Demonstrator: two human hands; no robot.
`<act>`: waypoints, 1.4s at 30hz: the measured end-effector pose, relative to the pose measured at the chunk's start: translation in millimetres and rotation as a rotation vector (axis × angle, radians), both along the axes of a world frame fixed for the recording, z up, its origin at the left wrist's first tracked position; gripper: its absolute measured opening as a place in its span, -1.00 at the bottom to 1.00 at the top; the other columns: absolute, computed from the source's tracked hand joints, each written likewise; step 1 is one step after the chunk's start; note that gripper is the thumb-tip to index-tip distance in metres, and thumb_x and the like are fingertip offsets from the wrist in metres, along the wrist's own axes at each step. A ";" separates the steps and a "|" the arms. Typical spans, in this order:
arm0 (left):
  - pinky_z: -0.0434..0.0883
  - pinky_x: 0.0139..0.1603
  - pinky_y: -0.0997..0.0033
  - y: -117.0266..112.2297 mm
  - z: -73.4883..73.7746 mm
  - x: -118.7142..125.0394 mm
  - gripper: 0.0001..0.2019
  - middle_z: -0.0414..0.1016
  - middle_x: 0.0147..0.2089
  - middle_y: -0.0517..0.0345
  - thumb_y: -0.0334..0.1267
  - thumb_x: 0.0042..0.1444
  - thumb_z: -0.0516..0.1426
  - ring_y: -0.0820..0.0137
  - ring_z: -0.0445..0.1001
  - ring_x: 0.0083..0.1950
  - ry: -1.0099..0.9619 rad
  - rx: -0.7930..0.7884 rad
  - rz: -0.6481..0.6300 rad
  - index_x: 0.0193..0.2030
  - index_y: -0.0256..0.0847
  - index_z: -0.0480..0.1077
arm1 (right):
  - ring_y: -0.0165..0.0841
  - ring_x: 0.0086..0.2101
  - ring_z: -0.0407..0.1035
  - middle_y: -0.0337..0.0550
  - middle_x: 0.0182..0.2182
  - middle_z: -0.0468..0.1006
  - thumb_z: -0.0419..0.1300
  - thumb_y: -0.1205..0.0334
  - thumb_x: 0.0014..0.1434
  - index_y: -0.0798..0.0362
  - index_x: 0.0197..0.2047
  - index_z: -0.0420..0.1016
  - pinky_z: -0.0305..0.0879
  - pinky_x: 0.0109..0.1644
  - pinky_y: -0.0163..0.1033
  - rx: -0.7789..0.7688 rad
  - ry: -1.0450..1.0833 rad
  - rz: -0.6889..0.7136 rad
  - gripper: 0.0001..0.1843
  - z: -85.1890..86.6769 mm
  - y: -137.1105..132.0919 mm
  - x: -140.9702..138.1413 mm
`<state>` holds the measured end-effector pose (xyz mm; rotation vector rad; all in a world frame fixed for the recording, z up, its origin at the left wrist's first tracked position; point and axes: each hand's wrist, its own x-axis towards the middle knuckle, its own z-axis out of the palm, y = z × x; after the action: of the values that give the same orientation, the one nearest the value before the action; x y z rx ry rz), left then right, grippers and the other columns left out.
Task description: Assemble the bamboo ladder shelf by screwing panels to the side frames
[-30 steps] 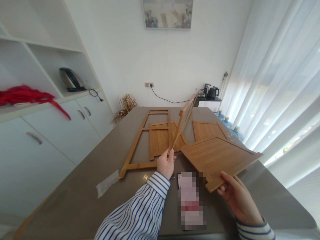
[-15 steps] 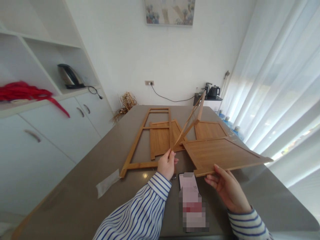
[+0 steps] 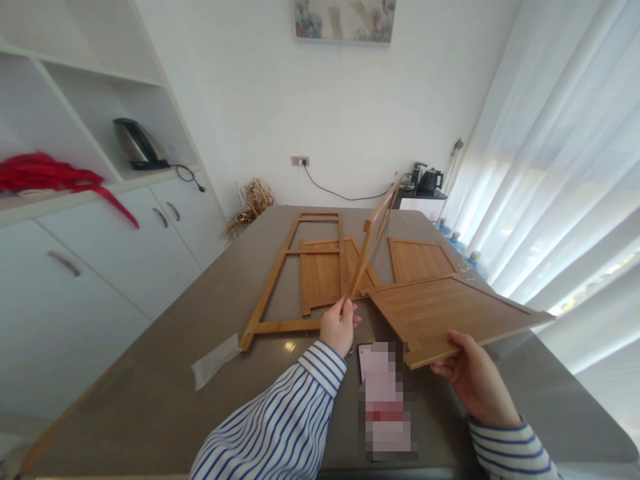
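Observation:
My left hand (image 3: 339,327) pinches the near end of a slim wooden frame (image 3: 367,248), which rises tilted away from me. In my right hand (image 3: 473,373) is the near edge of a wooden panel (image 3: 445,310), thumb on top and fingers beneath; its near side is lifted off the table. Left of these an open wooden frame (image 3: 270,293) lies flat, overlapping a smaller wooden panel (image 3: 320,283). Another wooden panel (image 3: 420,259) lies behind the one I hold. A phone (image 3: 383,380) with a blurred screen lies between my hands.
The grey table (image 3: 165,400) carries a white strip (image 3: 215,360) at the left. Cabinets (image 3: 110,267) with a kettle (image 3: 137,143) and red cloth (image 3: 50,177) stand left. Dried stalks (image 3: 253,203) are at the far left corner, blue-capped bottles (image 3: 473,260) by the curtain (image 3: 545,153).
My right hand and its panel have moved slightly right and toward me. The frame in my left hand has turned, its far end swinging left and more edge-on.

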<state>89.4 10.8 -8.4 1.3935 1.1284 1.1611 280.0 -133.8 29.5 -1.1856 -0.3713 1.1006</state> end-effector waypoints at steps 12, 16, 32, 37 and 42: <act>0.36 -0.60 0.56 8.2 -5.2 9.2 -0.63 0.54 -0.23 -0.01 -0.21 0.18 0.00 0.53 0.44 -0.53 -0.024 -0.028 0.065 0.07 -0.34 0.33 | -0.30 -0.47 0.43 -0.20 -0.37 0.54 0.27 0.07 -0.07 -0.07 -0.26 0.40 0.44 -0.58 -0.24 0.010 -0.049 -0.086 -0.72 12.8 -37.1 -4.9; 0.32 -0.62 0.56 8.5 -5.8 10.8 -0.58 0.54 -0.36 0.04 -0.17 0.18 -0.01 0.53 0.41 -0.58 0.025 -0.009 0.066 0.11 -0.38 0.29 | -0.32 -0.50 0.43 -0.22 -0.39 0.54 0.28 0.11 -0.06 -0.04 -0.25 0.41 0.46 -0.56 -0.24 0.026 0.021 -0.079 -0.73 24.0 -43.7 -14.2; 0.31 -0.63 0.55 10.2 -9.6 5.6 -0.53 0.52 -0.42 0.06 -0.13 0.17 0.02 0.52 0.40 -0.61 0.008 -0.049 0.077 0.15 -0.37 0.26 | -0.36 -0.52 0.41 -0.21 -0.39 0.54 0.34 0.17 -0.13 0.05 -0.30 0.42 0.45 -0.56 -0.25 0.062 0.039 -0.113 -0.70 18.9 -35.2 -14.9; 0.33 -0.65 0.56 7.3 4.4 3.5 -0.55 0.52 -0.26 -0.04 -0.20 0.13 0.09 0.57 0.38 -0.61 -0.125 -0.160 0.100 0.13 -0.39 0.27 | -0.38 -0.57 0.36 -0.21 -0.48 0.50 0.32 0.14 -0.09 0.04 -0.30 0.45 0.39 -0.59 -0.27 0.031 0.026 -0.095 -0.74 10.7 -33.5 -13.1; 0.32 -0.67 0.57 5.3 12.3 -0.2 -0.55 0.53 -0.30 -0.03 -0.24 0.07 0.16 0.57 0.38 -0.61 -0.244 -0.230 0.133 0.08 -0.42 0.32 | -0.32 -0.57 0.35 -0.23 -0.61 0.40 0.24 0.10 -0.01 -0.01 -0.31 0.48 0.39 -0.51 -0.21 0.008 -0.020 -0.044 -0.80 -0.2 -33.6 -11.1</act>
<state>89.2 16.2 3.9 0.9861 1.1514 1.2164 268.9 -167.4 29.2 -1.1927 -0.3634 1.0489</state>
